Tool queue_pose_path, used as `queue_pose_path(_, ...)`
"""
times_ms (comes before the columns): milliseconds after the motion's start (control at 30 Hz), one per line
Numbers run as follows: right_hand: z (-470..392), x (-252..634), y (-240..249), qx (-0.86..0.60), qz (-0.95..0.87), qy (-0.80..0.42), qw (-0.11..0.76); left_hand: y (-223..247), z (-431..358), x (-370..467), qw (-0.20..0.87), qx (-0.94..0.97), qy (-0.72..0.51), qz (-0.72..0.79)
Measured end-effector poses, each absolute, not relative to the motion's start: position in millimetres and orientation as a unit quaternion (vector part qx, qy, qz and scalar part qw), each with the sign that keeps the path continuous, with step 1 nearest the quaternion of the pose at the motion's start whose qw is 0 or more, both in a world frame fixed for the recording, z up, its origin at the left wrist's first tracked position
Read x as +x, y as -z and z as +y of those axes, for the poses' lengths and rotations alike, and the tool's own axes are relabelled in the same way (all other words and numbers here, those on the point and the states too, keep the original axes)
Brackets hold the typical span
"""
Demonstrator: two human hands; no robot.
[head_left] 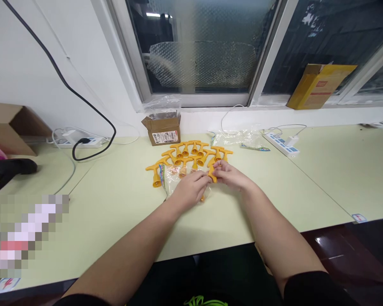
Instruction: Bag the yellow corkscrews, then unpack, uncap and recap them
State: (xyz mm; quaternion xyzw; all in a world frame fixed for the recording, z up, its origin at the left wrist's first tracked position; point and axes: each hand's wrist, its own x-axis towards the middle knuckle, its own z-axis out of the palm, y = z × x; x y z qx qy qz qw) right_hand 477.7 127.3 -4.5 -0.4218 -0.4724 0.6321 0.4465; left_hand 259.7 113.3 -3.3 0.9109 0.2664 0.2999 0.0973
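Grip: right hand (229, 175), thumb and fingers closed on one yellow T-shaped piece (212, 174). Left hand (191, 187) meets it from the other side, lying over a clear bag (171, 180); whether its fingers pinch film or piece, cannot tell.
Item held: between the two hands, crossbar as long axis, running far to near, near end slightly rightward (stem hidden, so its pointing is not readable).
Step, as judged: handling a single piece at the bag; the next move seems to call for a firm right pinch and a steadied film.
Beyond the grip: loose yellow pieces (200, 160), fanned in an arc.
Farther, to its left: cardboard box (164, 131). Farther, to its right: power strip (282, 144).
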Motion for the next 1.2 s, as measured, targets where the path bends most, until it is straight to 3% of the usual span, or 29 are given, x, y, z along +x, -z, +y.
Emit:
queue_pose_path(233,135,468,23,-0.534,-0.601,-0.459,0.378,7,113,265,0.112,0.903,-0.320,0.263)
queue_pose_path(500,126,468,-2,-0.489,-0.426,-0.623,0.438,4,109,265,0.074,0.885,-0.325,0.324)
queue_pose_path(633,125,464,0,-0.467,-0.410,-0.658,0.424,6,108,265,0.060,0.879,-0.338,0.331)
queue_pose_path(767,128,465,10,-0.449,-0.483,-0.637,0.398,8,108,265,0.058,0.875,-0.349,0.330)
queue_pose_path(967,130,473,16,-0.428,-0.643,-0.505,0.386,8,108,265,0.075,0.877,-0.348,0.324)
queue_pose_path(1200,134,477,20,-0.452,-0.551,-0.601,0.362,5,104,264,0.095,0.900,-0.293,0.307)
